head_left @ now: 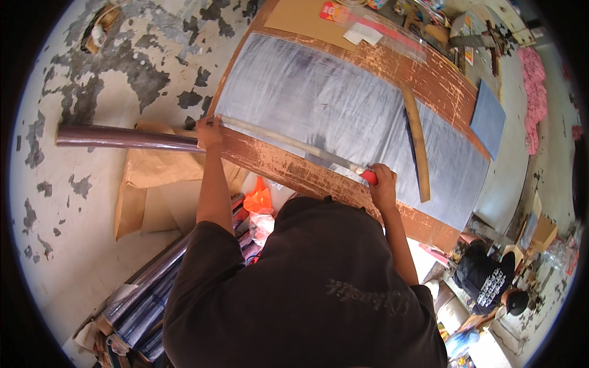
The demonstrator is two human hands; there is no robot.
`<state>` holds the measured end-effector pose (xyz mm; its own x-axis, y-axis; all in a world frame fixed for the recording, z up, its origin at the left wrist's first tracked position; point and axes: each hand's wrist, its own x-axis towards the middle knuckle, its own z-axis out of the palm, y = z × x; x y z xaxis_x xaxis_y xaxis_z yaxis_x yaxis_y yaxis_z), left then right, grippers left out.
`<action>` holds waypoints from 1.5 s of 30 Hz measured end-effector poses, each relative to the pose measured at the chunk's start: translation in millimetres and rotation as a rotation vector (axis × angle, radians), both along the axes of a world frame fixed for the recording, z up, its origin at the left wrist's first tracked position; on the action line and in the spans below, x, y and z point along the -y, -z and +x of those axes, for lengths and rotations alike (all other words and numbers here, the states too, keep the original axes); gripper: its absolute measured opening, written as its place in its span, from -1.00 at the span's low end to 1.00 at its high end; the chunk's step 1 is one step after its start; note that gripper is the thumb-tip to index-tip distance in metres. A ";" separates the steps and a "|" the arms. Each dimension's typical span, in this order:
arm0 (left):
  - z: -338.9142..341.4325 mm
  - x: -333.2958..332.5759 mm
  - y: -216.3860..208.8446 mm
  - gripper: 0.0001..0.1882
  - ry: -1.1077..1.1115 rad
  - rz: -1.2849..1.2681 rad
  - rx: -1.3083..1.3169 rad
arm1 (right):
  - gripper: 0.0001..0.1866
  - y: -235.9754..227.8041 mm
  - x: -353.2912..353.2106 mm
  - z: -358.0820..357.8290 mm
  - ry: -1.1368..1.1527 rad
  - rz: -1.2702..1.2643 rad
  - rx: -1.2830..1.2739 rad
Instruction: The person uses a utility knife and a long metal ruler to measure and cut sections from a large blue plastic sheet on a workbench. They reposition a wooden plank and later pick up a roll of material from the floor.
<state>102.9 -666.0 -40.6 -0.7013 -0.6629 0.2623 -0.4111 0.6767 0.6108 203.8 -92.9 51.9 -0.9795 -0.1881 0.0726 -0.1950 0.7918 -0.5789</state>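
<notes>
A tape measure (369,176) with a red case is gripped in my right hand (384,185) near the table's front edge. Its pale blade (288,142) runs out to the left along the near side of a grey, streaky sheet (300,92). At the sheet's near left corner, my left hand (209,132) pinches the blade's far end. The sheet lies flat on a worn brown wooden table (270,161). Across the sheet's right part rests a long wooden strip (417,144).
A dark shiny roll (129,137) sticks out left of the table above brown paper (162,202). Several wrapped rolls (144,306) lean at lower left. Tools and scraps crowd the table's far end, near a blue panel (488,118). Another person (488,276) is at lower right.
</notes>
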 end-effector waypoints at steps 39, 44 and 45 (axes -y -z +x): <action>-7.2 28.9 20.0 -0.60 0.120 -0.022 0.123 | -0.28 25.6 15.9 9.7 0.463 0.143 0.199; -7.3 24.0 18.2 -0.57 0.132 -0.095 0.132 | -0.28 27.5 20.9 21.3 0.568 0.071 0.199; -8.3 24.3 18.3 -0.56 0.138 -0.120 0.128 | -0.27 28.4 20.0 21.9 0.570 0.068 0.203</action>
